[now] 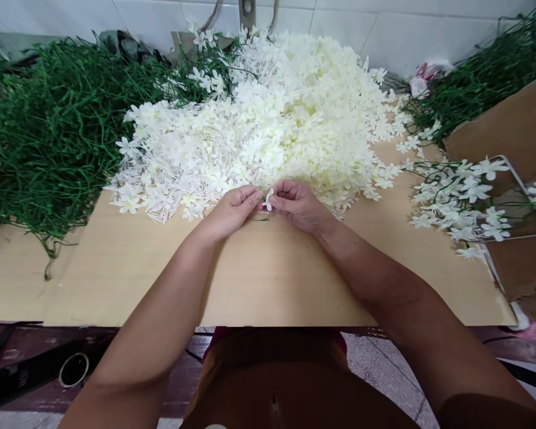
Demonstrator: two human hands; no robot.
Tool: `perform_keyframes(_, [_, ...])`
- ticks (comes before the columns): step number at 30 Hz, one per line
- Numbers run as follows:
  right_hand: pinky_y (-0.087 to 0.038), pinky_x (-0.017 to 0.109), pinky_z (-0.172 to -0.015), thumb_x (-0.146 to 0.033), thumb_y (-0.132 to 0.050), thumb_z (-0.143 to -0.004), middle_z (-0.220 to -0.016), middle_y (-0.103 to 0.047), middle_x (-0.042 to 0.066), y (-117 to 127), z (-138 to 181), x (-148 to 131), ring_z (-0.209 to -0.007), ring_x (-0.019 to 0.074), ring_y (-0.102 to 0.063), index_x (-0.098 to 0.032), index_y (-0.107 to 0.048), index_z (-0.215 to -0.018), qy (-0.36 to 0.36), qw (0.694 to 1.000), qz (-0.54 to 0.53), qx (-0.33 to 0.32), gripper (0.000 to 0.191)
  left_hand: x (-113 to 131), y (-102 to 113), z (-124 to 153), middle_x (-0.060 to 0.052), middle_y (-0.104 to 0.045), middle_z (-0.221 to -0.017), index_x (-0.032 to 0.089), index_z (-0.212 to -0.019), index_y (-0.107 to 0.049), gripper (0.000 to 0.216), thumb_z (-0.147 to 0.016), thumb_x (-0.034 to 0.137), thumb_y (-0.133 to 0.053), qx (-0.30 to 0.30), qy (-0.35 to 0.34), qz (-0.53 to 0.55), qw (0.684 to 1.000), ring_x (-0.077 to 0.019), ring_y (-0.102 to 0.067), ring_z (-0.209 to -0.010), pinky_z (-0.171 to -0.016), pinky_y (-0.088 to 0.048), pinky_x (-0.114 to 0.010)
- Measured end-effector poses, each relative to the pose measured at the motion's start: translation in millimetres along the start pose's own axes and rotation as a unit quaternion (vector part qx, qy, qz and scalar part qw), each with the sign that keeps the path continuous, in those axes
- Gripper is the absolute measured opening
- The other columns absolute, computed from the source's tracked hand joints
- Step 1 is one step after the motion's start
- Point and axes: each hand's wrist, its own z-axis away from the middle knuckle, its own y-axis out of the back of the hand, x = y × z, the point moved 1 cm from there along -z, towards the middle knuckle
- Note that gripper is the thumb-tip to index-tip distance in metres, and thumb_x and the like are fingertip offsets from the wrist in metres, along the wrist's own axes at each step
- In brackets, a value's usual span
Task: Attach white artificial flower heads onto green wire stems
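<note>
My right hand point(298, 205) is closed in a pinch around a small white artificial flower point(268, 201), its petals showing between the fingertips. Close beside it, my left hand point(237, 210) pinches a thin green artificial stem point(259, 219), whose end sticks out below the fingers. The fingertips of both hands nearly meet, and they partly hide where flower and stem come together. Right behind the hands lies a large heap of loose white and cream artificial flowers point(312, 119).
A tangled pile of green stems point(58, 125) covers the left of the table point(272, 274); more green stems point(504, 71) lie at the back right. Several stemmed white flowers point(464, 202) rest by a wire frame point(529, 190) and a brown cardboard box point(504, 131). A tiled wall point(411, 42) stands behind.
</note>
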Motion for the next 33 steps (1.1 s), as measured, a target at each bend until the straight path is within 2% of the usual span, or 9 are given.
perform_keyframes(8, [-0.054,0.021,-0.065,-0.044,-0.097,-0.048,-0.062,-0.070,-0.005,-2.3,1.0,1.9,-0.060,0.0072,-0.066,-0.018,-0.061,-0.066,-0.001,0.999,0.030,0.042,0.048,-0.2,-8.6,-0.4,0.002,-0.046,-0.063,0.018,-0.066,-0.052,0.045,-0.083,0.058,-0.061,0.028,-0.031,-0.020,0.999,-0.0106,-0.039,-0.060,-0.056,-0.030,-0.024])
perform_keyframes(16, [-0.053,0.023,-0.063,-0.051,-0.095,-0.046,-0.061,-0.066,-0.004,-5.4,1.0,7.0,-0.062,0.0092,-0.064,-0.019,-0.059,-0.064,0.024,0.991,0.108,0.078,0.052,-3.5,-12.2,-1.2,0.003,-0.041,-0.060,0.019,-0.062,-0.043,0.033,-0.084,0.040,-0.055,0.016,-0.015,-0.040,0.999,-0.0099,-0.035,-0.059,-0.058,-0.029,-0.024])
perform_keyframes(20, [-0.056,0.028,-0.067,-0.059,-0.092,-0.048,-0.062,-0.062,-0.005,-11.6,1.4,-3.9,-0.061,0.0099,-0.061,-0.020,-0.056,-0.066,0.062,0.985,0.125,0.105,0.056,3.3,-10.6,-1.1,0.003,-0.043,-0.062,0.019,-0.065,-0.046,0.035,-0.086,0.045,-0.057,0.062,-0.033,-0.016,0.997,-0.0107,-0.038,-0.060,-0.057,-0.029,-0.024])
perform_keyframes(24, [-0.056,0.028,-0.066,-0.061,-0.087,-0.060,-0.068,-0.060,-0.004,-15.1,10.3,-31.7,-0.064,0.0108,-0.061,-0.022,-0.057,-0.073,0.157,0.960,0.209,0.106,0.051,15.6,-1.9,2.5,0.004,-0.044,-0.056,0.017,-0.077,-0.059,0.045,-0.086,0.062,-0.061,0.072,-0.047,0.023,0.996,-0.0098,-0.037,-0.052,-0.052,-0.029,-0.024])
perform_keyframes(26, [-0.057,0.029,-0.070,-0.057,-0.085,-0.067,-0.075,-0.061,-0.002,-15.9,18.7,-46.5,-0.070,0.0120,-0.062,-0.023,-0.059,-0.077,0.209,0.939,0.246,0.116,0.045,19.4,-0.1,4.3,0.004,-0.042,-0.049,0.016,-0.084,-0.064,0.057,-0.086,0.072,-0.054,0.040,-0.012,0.070,0.997,-0.0097,-0.035,-0.046,-0.049,-0.028,-0.024])
perform_keyframes(28, [-0.057,0.031,-0.075,-0.051,-0.082,-0.075,-0.081,-0.063,0.000,-17.2,29.0,-58.6,-0.077,0.0140,-0.063,-0.024,-0.061,-0.080,0.254,0.916,0.290,0.113,0.034,20.8,-1.9,5.5,0.003,-0.041,-0.046,0.015,-0.087,-0.067,0.070,-0.086,0.081,-0.042,-0.031,0.050,0.129,0.990,-0.0098,-0.034,-0.041,-0.046,-0.027,-0.024])
perform_keyframes(30, [-0.056,0.034,-0.079,-0.043,-0.074,-0.084,-0.085,-0.065,0.002,-19.3,39.7,-67.1,-0.085,0.0166,-0.064,-0.024,-0.063,-0.081,0.283,0.888,0.353,0.083,0.022,21.0,-5.1,6.3,0.002,-0.044,-0.045,0.013,-0.091,-0.069,0.081,-0.084,0.086,-0.035,-0.097,0.104,0.181,0.973,-0.0095,-0.033,-0.039,-0.044,-0.026,-0.024])
perform_keyframes(33, [-0.056,0.039,-0.083,-0.031,-0.064,-0.092,-0.088,-0.067,0.005,-22.7,53.9,-72.7,-0.090,0.0198,-0.065,-0.024,-0.065,-0.082,0.313,0.838,0.447,0.016,0.012,21.4,-8.4,7.8,-0.003,-0.055,-0.052,0.012,-0.097,-0.070,0.085,-0.082,0.088,-0.036,-0.144,0.141,0.240,0.950,-0.0096,-0.039,-0.040,-0.043,-0.027,-0.024])
